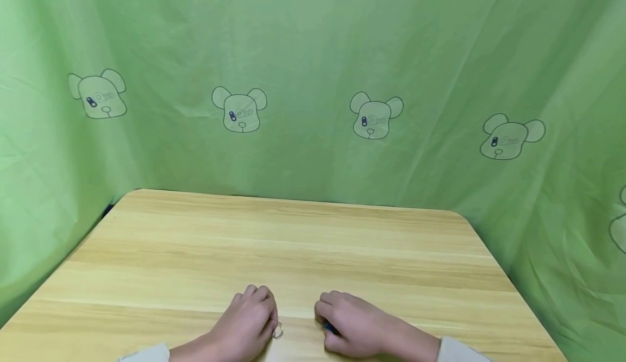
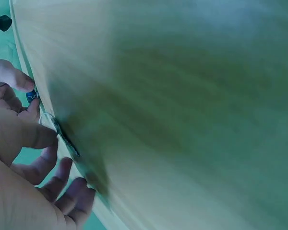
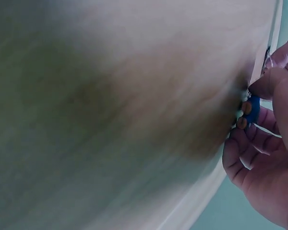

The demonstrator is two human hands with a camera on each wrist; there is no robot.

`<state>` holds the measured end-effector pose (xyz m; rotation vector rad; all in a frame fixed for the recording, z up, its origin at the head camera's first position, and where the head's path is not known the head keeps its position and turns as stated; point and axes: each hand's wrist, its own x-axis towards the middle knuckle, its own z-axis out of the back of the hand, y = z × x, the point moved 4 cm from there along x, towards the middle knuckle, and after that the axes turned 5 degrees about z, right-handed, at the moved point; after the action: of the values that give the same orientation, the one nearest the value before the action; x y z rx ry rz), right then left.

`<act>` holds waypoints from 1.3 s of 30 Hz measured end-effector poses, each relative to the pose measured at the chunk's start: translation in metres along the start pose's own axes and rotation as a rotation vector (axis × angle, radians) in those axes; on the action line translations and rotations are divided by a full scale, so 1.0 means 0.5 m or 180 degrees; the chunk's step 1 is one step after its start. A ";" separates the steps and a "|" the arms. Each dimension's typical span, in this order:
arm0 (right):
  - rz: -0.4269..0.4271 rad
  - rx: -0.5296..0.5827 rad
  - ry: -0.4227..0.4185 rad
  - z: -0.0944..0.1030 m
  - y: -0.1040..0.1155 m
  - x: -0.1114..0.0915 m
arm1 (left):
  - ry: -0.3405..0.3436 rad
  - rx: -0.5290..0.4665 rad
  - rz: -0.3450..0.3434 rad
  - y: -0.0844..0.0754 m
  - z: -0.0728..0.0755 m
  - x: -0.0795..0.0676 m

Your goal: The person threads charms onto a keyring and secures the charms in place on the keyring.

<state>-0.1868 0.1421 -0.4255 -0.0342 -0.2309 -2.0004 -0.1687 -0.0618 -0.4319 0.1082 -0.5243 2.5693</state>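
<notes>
My left hand (image 1: 248, 323) is low over the near middle of the table, pinching a thin metal ring (image 1: 278, 330) between thumb and finger. In the left wrist view a dark slim piece (image 2: 66, 139) lies just past the ring, at the fingers; its kind cannot be made out. To the right, my right hand (image 1: 359, 324) holds a small blue piece (image 1: 331, 328) with its fingers and thumb. The right wrist view shows brownish round parts on the blue piece (image 3: 252, 111); fingers hide much of it. A gap separates the two hands.
The wood-grain table (image 1: 274, 242) has rounded far corners. A green curtain (image 1: 303, 36) with printed bear heads hangs behind it and along both sides. Light sleeves (image 1: 459, 351) end at the wrists.
</notes>
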 end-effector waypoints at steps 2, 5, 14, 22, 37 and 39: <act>-0.0046 0.0116 -0.0014 -0.001 -0.003 0.001 | 0.0007 -0.0184 -0.0021 0.001 0.001 0.002; -0.0098 0.0216 -0.0047 -0.003 -0.006 0.002 | 0.0038 -0.0659 -0.0061 0.001 0.005 0.005; -0.0218 0.0333 -0.0167 0.008 -0.013 0.002 | 0.0220 -0.1735 -0.0337 0.000 0.009 0.020; -0.0525 0.0975 -0.0224 0.020 -0.030 0.007 | 0.0446 -0.2293 -0.0219 0.003 0.003 0.027; -0.1000 0.2029 -0.0706 0.046 -0.043 0.025 | 0.0435 -0.2531 -0.0107 0.000 0.010 0.052; -0.1097 0.2097 -0.0840 0.054 -0.045 0.029 | 0.0374 -0.2476 -0.0083 -0.002 0.015 0.059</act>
<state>-0.2152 0.1434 -0.4003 0.1729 -1.1168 -2.1603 -0.1938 -0.0501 -0.4198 -0.3006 -1.4032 2.1510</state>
